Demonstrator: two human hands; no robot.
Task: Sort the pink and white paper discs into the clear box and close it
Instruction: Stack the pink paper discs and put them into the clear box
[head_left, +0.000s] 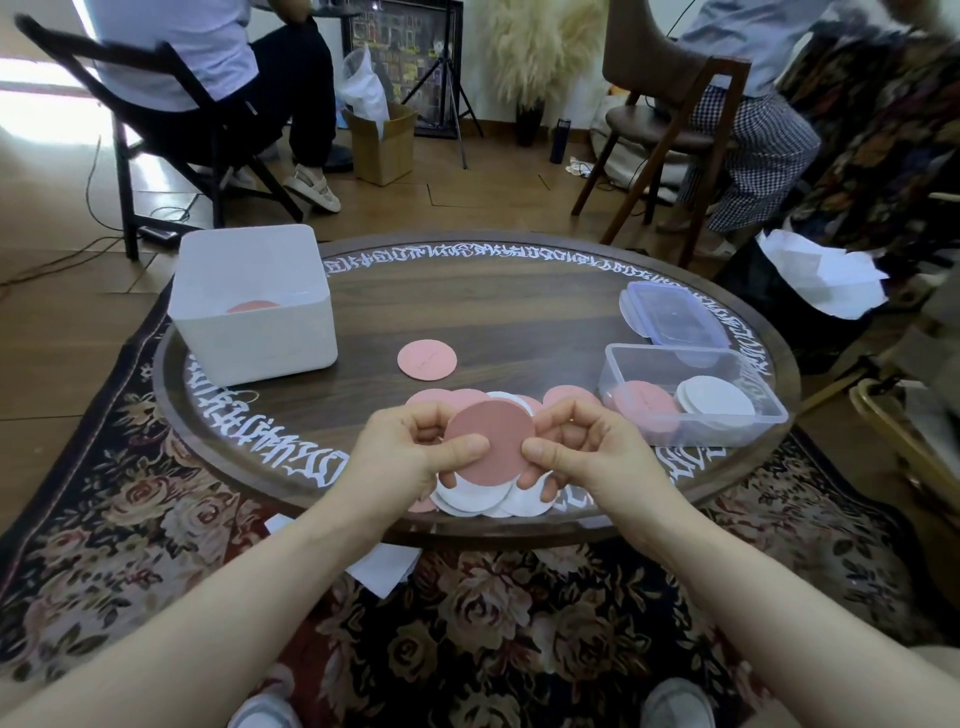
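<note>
You have 2 hands (410, 457) in view, both pinching 1 pink disc (491, 441). 1 lone pink disc (427, 359) lies at 12 o'clock from them. 1 clear box (693, 397) at 2 o'clock holds 2 stacks: 1 pink (647, 410), 1 white (716, 402). 1 lid (675, 314) at 1 o'clock. 1 white tub (254, 306) at 10 o'clock. The loose pile (483, 499) under your hands overlaps too much to count.

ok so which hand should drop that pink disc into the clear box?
Right, probably. Both hands pinch the pink disc, but the clear box sits on the right hand's side, pink stack in its near-left part. The left hand would have to cross over.
</note>
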